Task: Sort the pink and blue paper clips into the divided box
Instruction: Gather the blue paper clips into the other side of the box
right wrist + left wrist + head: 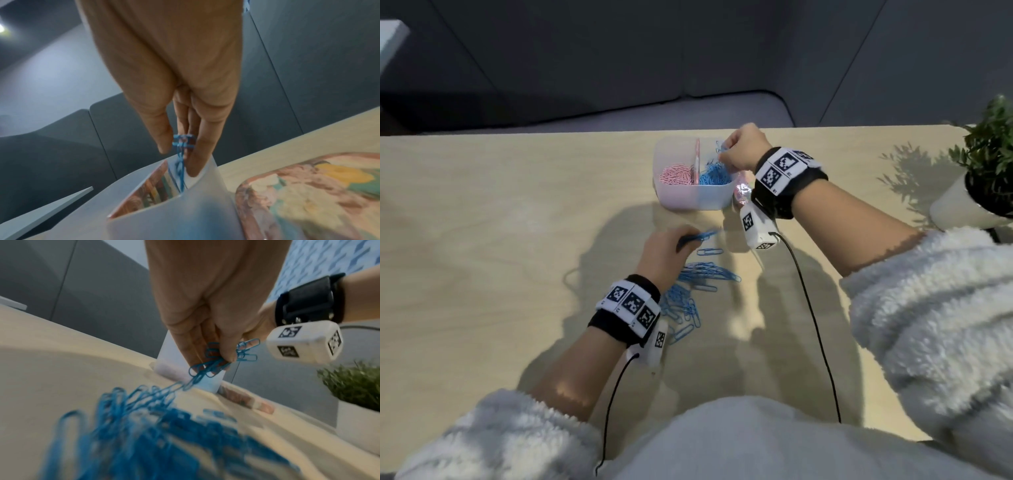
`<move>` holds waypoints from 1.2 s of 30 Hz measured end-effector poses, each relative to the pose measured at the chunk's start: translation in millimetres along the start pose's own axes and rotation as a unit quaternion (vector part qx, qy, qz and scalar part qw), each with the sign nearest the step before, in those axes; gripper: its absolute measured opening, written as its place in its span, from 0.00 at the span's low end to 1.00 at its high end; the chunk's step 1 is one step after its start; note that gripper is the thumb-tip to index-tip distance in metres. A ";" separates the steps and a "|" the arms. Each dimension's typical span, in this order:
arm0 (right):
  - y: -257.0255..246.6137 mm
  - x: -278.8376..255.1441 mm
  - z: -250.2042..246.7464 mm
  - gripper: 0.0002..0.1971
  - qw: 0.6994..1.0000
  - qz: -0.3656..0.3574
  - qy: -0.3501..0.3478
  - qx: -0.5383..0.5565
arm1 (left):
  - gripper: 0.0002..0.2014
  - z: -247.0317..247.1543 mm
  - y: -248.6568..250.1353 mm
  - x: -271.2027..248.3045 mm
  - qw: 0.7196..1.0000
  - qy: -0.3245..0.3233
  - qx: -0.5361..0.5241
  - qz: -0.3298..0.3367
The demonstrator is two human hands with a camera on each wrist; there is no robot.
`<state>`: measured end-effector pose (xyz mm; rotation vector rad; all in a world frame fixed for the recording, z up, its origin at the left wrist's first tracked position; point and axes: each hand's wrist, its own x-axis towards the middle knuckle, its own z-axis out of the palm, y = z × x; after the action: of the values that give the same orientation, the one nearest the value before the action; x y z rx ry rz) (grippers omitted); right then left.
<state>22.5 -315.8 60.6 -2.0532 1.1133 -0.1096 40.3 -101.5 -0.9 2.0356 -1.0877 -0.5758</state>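
A translucent divided box (690, 202) stands at the table's far middle, pink clips (676, 174) in its left half and blue clips (717, 174) in its right half. My right hand (743, 150) hovers over the right half and pinches a few blue clips (182, 142) that dangle into the box (205, 186). Nearer me, my left hand (667, 246) pinches a bunch of blue clips (218, 361), with a linked string hanging down to the loose blue pile (695, 291) on the table. That pile (144, 426) fills the left wrist view's foreground.
A patterned flat packet (308, 186) lies just right of the box. A potted green plant (986, 171) in a white pot stands at the table's right edge. Two black cables run from the wrist cameras toward my body. A grey sofa lies beyond the table's far edge.
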 end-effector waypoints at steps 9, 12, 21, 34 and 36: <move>34.8 -51.5 -3.8 0.15 0.979 -0.064 0.169 0.097 | 0.09 -21.9 46.2 97.7 0.990 0.108 -0.074 -0.046; 64.6 -77.5 6.3 0.11 0.981 -0.058 0.150 0.106 | 0.08 -18.2 50.6 127.5 0.993 0.086 -0.020 -0.081; 115.0 -118.6 40.4 0.09 0.996 -0.034 0.045 0.067 | 0.14 -8.4 73.9 154.8 0.974 -0.030 0.198 -0.108; 110.9 -133.4 70.8 0.40 0.977 -0.083 -0.108 -0.167 | 0.25 -20.9 -17.8 10.8 0.965 -0.206 0.157 -0.043; 104.7 -131.5 78.4 0.43 0.973 -0.107 -0.096 -0.179 | 0.30 -19.7 -34.8 -4.2 0.961 -0.194 0.192 -0.035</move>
<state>-96.3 -204.1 -27.8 -2.4412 0.8346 0.1937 68.9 -77.4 -15.7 2.3612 -1.4525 -0.8842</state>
